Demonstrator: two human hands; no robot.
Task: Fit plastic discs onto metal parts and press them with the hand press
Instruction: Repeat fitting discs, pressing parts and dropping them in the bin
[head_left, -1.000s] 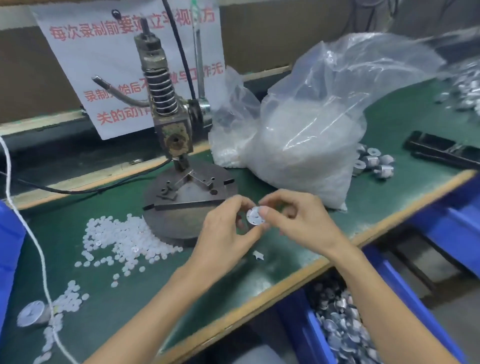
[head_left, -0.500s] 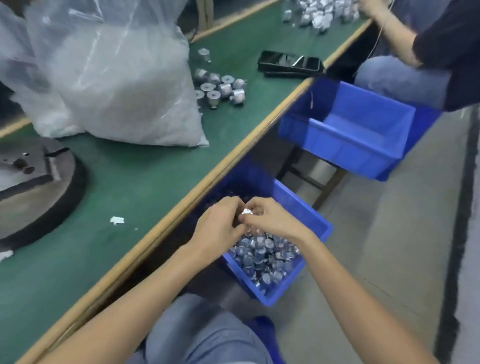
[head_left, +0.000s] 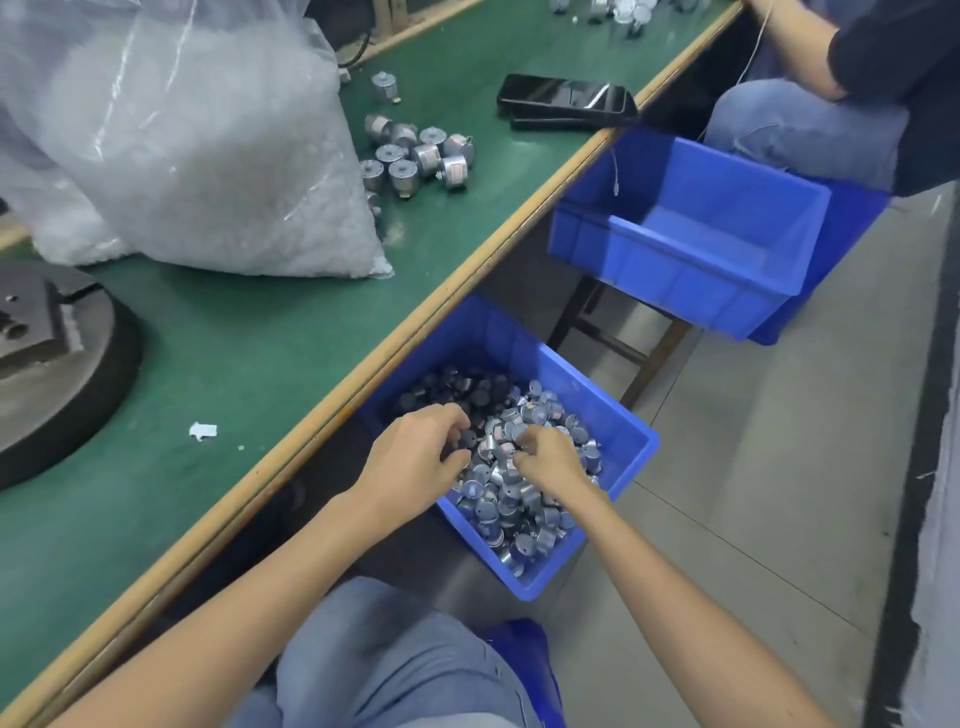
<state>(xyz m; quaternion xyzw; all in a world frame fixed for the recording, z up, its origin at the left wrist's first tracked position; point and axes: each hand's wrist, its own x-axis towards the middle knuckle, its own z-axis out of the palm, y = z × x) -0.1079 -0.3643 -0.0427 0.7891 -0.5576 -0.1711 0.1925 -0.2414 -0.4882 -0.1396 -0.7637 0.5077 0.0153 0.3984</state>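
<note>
A blue bin (head_left: 640, 442) sits below the bench edge, heaped with small round metal parts (head_left: 519, 514), some of them dark. Both my hands reach down into it. My left hand (head_left: 415, 457) is curled like a claw over the pile, thumb and fingers bent toward each other. My right hand (head_left: 550, 460) has its fingertips buried among the parts, so what either hand holds is hidden. The hand press shows only as its round base (head_left: 57, 384) at the left edge. A big clear bag of white plastic discs (head_left: 208, 156) lies on the green bench.
Several loose metal parts (head_left: 415, 156) lie beside the bag. Two black phones (head_left: 566, 98) rest near the wooden bench edge (head_left: 363, 358). A second blue bin (head_left: 701, 270) stands on a stool at right, with another person (head_left: 810, 119) seated beyond it. A white scrap (head_left: 202, 431) lies on the bench.
My view swung from the press to the bin under the bench. Both hands, which held a part with a disc over the bench, have dropped into the pile of metal parts.
</note>
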